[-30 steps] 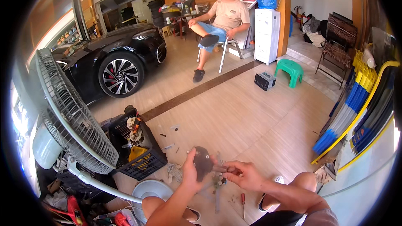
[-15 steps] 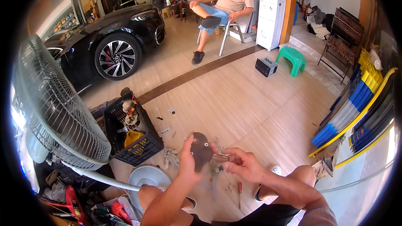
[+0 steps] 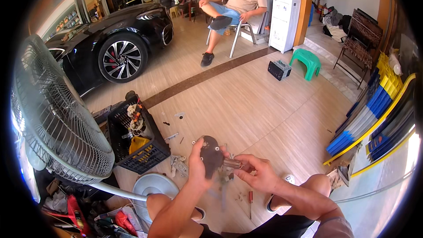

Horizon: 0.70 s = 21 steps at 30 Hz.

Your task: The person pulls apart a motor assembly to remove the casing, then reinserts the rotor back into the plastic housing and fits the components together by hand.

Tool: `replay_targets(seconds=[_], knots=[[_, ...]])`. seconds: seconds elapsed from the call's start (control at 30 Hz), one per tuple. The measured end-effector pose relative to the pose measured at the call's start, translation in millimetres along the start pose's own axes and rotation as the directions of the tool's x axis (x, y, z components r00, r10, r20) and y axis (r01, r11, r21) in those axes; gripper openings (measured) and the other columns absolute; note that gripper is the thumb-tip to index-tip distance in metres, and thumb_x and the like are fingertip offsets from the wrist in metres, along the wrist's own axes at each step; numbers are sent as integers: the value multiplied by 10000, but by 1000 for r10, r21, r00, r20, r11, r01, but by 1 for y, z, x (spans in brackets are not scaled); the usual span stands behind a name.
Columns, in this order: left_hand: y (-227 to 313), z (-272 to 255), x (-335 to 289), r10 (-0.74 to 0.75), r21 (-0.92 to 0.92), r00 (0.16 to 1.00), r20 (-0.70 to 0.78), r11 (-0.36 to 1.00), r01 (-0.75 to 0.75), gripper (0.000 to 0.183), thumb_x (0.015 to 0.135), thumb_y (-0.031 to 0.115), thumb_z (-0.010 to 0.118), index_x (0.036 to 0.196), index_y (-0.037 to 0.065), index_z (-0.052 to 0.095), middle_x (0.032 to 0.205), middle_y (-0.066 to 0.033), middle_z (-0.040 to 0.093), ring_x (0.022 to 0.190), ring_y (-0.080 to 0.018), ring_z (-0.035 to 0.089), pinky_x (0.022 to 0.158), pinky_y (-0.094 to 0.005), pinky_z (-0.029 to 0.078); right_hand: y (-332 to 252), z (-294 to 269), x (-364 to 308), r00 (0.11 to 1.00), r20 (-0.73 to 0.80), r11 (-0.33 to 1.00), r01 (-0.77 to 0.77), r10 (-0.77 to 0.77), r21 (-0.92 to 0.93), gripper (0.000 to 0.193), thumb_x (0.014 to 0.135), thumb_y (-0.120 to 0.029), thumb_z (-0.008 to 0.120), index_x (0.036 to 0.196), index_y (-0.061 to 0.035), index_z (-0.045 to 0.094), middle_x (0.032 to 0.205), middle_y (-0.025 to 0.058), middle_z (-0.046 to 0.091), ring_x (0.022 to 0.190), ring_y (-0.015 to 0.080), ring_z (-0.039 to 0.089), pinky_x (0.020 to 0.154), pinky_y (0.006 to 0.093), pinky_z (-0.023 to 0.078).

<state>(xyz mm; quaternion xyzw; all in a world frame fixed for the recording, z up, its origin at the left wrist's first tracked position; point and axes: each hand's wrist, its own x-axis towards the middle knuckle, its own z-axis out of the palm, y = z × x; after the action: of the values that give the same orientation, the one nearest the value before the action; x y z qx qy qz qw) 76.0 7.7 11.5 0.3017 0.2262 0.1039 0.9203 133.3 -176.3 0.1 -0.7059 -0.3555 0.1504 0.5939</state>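
Above the floor (image 3: 264, 119), between the knees, the left hand (image 3: 197, 167) keeps its closed grip on the dark round plate (image 3: 211, 154); the right hand (image 3: 260, 174) still pinches a small metal cylinder (image 3: 232, 164) against it, barely shifted.

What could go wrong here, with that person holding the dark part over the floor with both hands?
The dark round part sits between the left hand and right hand, so a slip might drop it onto the tiled floor. Small screws and bits lie scattered nearby and could get lost. The standing fan is close enough to bump.
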Motion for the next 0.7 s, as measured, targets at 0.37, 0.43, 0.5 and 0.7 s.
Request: replay_targets(seconds=[0.37,0.43,0.5,0.7], knots=[[5,-3,-8,43,-11,991,-125,999,-45,372,930,473,568,948,103,595,865,-141,681,793,-293,681,750,-390,560,12,6,4,995,94,999,-42,42,-7,282,987,-311,610,1105,-58,646,766,79,692,688,196,676,632,330,539],[6,-5,-7,53,-12,994,-98,998,-55,367,929,469,571,951,103,594,864,-142,681,792,-292,681,753,-391,559,14,9,6,997,74,1000,0,1,-16,299,991,-318,602,1108,-47,645,795,96,708,716,192,690,668,320,549],[7,-8,-6,67,-12,995,-74,998,-68,363,929,465,575,953,103,592,863,-143,681,791,-290,681,757,-391,558,13,3,11,986,154,997,-55,61,-46,319,984,-308,616,1160,-42,614,813,101,711,736,197,697,686,321,553],[6,-11,-8,57,15,996,-70,998,-56,384,932,484,557,950,102,595,862,-141,683,784,-289,682,730,-381,549,18,8,11,974,200,990,-125,109,69,338,979,-296,633,1160,-12,603,794,81,693,762,155,689,712,299,546]])
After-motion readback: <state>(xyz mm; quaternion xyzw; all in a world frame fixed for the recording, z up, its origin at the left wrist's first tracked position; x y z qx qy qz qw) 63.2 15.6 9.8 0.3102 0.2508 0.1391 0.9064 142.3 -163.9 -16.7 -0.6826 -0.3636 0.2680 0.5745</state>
